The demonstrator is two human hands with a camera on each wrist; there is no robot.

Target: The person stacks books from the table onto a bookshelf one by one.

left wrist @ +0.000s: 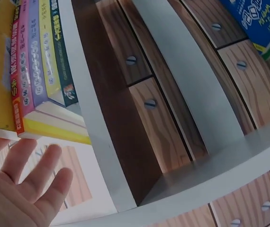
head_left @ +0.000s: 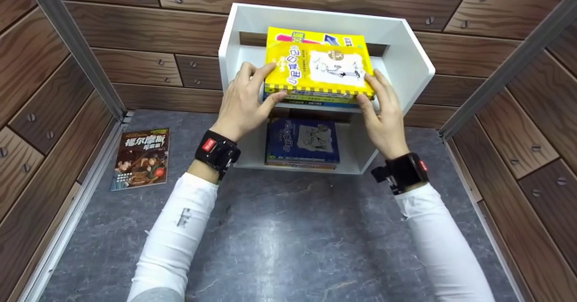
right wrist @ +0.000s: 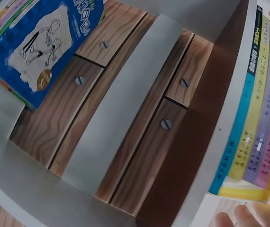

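A yellow comic book (head_left: 306, 72) with a white picture panel lies on top of a stack of books on the upper shelf. My left hand (head_left: 245, 97) holds its left side, thumb at the front corner and index finger at the left edge. On the opposite side my right hand (head_left: 383, 110) grips the right edge, thumb at the front corner. Another yellow book (head_left: 315, 37) shows behind it, lower in the stack. In the left wrist view, several colored spines (left wrist: 35, 61) face out above my fingertips. The right wrist view shows the same spines (right wrist: 256, 113).
The white two-tier shelf (head_left: 417, 58) stands against a wood-patterned wall. Blue-covered books (head_left: 293, 142) lie stacked on its lower tier. A brown book (head_left: 142, 160) lies on the grey floor (head_left: 270, 234) at left. Wood-patterned panels rise on both sides.
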